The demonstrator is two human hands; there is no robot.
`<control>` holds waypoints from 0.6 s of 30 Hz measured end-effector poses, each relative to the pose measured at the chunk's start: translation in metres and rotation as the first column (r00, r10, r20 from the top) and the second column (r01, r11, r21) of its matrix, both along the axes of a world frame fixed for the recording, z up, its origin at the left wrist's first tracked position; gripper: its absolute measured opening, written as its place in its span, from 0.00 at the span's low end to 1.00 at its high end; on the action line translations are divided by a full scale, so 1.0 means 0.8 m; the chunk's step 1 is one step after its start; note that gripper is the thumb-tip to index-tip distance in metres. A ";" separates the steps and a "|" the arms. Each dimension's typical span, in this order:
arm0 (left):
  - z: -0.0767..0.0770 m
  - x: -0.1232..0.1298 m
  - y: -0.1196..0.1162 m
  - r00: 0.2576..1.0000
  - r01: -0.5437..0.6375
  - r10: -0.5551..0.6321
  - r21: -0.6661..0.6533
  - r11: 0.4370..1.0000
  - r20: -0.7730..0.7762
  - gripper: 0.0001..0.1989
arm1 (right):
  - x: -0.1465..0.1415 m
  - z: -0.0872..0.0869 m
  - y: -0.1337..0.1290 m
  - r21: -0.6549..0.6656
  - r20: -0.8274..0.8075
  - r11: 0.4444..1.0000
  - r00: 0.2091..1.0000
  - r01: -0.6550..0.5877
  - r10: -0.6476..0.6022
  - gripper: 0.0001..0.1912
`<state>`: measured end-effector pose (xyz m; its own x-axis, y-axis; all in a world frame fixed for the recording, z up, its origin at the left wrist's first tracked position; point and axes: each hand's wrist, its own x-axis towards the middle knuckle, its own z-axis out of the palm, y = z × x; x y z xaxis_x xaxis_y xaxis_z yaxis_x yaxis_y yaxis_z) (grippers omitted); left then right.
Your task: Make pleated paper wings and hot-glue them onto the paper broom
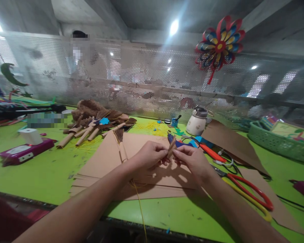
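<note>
Between both hands is a small rolled or twisted piece of brown paper point(171, 148), held up over a stack of brown paper sheets point(91, 162). My left hand point(153, 156) pinches its left side between thumb and fingers. On the other side, my right hand point(191, 160) grips it with thumb and forefinger. A paper-handled bundle of dark bristles point(122, 148), like a little broom, lies on the sheets left of my hands, partly behind my left wrist. Yellow string point(140, 206) trails from below my left forearm over the table's front edge.
Scissors with red and yellow handles point(250, 192) lie to the right, near a green basket point(281, 141). A white flask point(197, 121) stands behind. More small brooms point(88, 130) are piled at left, beyond a purple power strip point(27, 151). A perforated metal screen point(142, 74) closes the back.
</note>
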<state>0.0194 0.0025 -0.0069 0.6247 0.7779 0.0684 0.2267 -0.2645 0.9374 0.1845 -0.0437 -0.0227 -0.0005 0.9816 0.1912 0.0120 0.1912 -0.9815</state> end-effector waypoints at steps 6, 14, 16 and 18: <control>-0.003 0.003 -0.005 0.995 0.029 -0.009 0.217 0.976 -0.095 0.12 | -0.002 0.002 0.000 0.039 0.106 0.996 0.991 0.081 -0.085 0.14; -0.006 0.006 -0.006 0.998 0.061 -0.058 0.135 0.989 -0.026 0.13 | -0.003 0.000 0.000 0.005 0.056 0.997 0.996 0.075 -0.075 0.15; -0.006 0.006 -0.006 0.999 0.038 -0.037 0.098 0.994 -0.018 0.12 | -0.003 -0.001 0.001 -0.006 0.036 0.998 0.998 0.060 -0.060 0.16; -0.005 0.006 -0.006 0.999 0.043 -0.043 0.057 0.997 -0.001 0.13 | -0.002 -0.001 0.002 -0.009 0.021 0.999 0.999 0.050 -0.050 0.16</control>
<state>0.0243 -0.0022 -0.0109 0.6576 0.7451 0.1116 0.2140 -0.3268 0.9205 0.1831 -0.0419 -0.0231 0.0448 0.9822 0.1823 0.0415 0.1805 -0.9827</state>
